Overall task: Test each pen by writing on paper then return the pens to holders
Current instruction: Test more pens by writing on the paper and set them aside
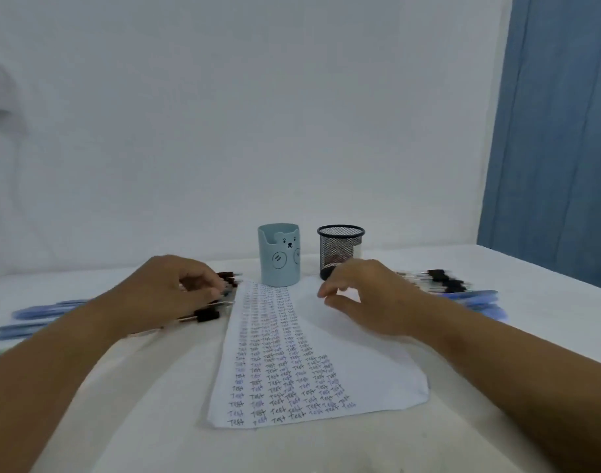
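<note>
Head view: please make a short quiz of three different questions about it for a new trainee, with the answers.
1. True or false: the paper is blank.
2. Which holder is mesh? A) the blue holder B) the black holder
3. Fill in: the left hand reaches into a pile of ____ beside the paper.

Key: 1. False, rows of "Test" cover much of it. 2. B. 3. Pens.

The right hand hovers over the paper, fingers loosely curled, holding nothing.

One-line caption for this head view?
Left hand reaches into pens beside test-covered paper; right hand hovers open.
</note>
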`<state>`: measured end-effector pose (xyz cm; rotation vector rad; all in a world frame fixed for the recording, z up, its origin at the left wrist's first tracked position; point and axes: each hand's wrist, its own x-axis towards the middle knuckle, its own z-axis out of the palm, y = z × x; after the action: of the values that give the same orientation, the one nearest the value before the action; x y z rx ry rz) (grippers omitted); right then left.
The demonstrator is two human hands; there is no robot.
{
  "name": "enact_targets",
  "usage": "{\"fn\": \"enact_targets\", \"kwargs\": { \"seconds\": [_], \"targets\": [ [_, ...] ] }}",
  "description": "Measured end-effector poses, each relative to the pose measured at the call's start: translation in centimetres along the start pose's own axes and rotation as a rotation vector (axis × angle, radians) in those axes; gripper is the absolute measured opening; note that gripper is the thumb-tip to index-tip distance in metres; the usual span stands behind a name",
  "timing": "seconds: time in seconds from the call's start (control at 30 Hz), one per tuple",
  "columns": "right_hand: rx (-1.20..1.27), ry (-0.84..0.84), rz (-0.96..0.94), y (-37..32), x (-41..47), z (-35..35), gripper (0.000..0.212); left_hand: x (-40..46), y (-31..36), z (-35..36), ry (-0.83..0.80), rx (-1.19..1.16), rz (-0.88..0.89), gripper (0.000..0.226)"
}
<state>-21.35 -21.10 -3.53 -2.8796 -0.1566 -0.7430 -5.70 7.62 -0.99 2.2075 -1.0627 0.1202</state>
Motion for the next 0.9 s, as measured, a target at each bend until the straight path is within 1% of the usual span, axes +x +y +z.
{"fn": "enact_targets", "kwargs": {
  "seconds": [0.07,0.13,0.2,0.27,0.33,0.4,0.43,0.47,0.5,0.53,0.57,0.6,0.67,0.7,0.8,0.9],
  "targets": [
    [0.067,-0.077,-0.077,-2.5,-0.1,0.5,0.022,0.0,-1.7,-1.7,0.023,0.077,-0.059,0.016],
    [0.119,-0.139,-0.172,-4.7,0.0,0.9,0.028,-0.4,-3.5,-3.5,0.006,0.157,-0.143,0.017],
    [0.107,-0.228,-0.243,-5.8,0.3,1.1,0.033,-0.6,-4.9,-5.2,-0.027,0.222,-0.218,0.019],
    [0.043,-0.325,-0.27,-6.4,1.0,1.4,0.036,-1.1,-6.0,-7.1,-0.067,0.299,-0.298,0.021],
    [-0.01,-0.386,-0.293,-7.1,2.1,1.4,0.038,-1.6,-6.8,-8.7,-0.132,0.35,-0.361,0.022],
    [-0.048,-0.421,-0.302,-7.9,3.4,1.1,0.045,-2.1,-7.3,-9.9,-0.272,0.379,-0.418,0.022],
    [-0.076,-0.429,-0.3,-8.3,4.0,1.1,0.051,-2.3,-7.2,-10.2,-0.351,0.388,-0.446,0.022],
    [-0.113,-0.423,-0.303,-8.7,4.5,1.2,0.055,-2.5,-7.1,-10.3,-0.418,0.4,-0.465,0.027],
    [-0.153,-0.403,-0.309,-8.9,4.7,1.6,0.057,-2.5,-7.0,-10.3,-0.468,0.41,-0.474,0.036],
    [-0.188,-0.372,-0.32,-9.2,4.9,2.3,0.056,-2.5,-7.3,-10.3,-0.49,0.416,-0.485,0.045],
    [-0.211,-0.337,-0.323,-9.2,4.7,3.0,0.053,-2.4,-7.4,-10.2,-0.497,0.413,-0.484,0.048],
    [-0.211,-0.303,-0.324,-9.2,4.4,3.6,0.05,-2.3,-7.4,-10.1,-0.495,0.414,-0.483,0.043],
    [-0.148,-0.252,-0.311,-8.9,4.1,4.3,0.046,-2.3,-7.5,-9.8,-0.467,0.43,-0.489,0.025],
    [-0.113,-0.244,-0.291,-8.8,4.1,4.3,0.044,-2.2,-7.7,-9.7,-0.453,0.435,-0.492,0.022],
    [-0.062,-0.239,-0.273,-8.5,3.8,4.1,0.038,-2.3,-7.8,-9.1,-0.409,0.457,-0.505,0.02],
    [-0.027,-0.233,-0.269,-8.5,3.4,4.1,0.037,-2.3,-7.5,-8.8,-0.364,0.449,-0.503,0.018]
  ]
}}
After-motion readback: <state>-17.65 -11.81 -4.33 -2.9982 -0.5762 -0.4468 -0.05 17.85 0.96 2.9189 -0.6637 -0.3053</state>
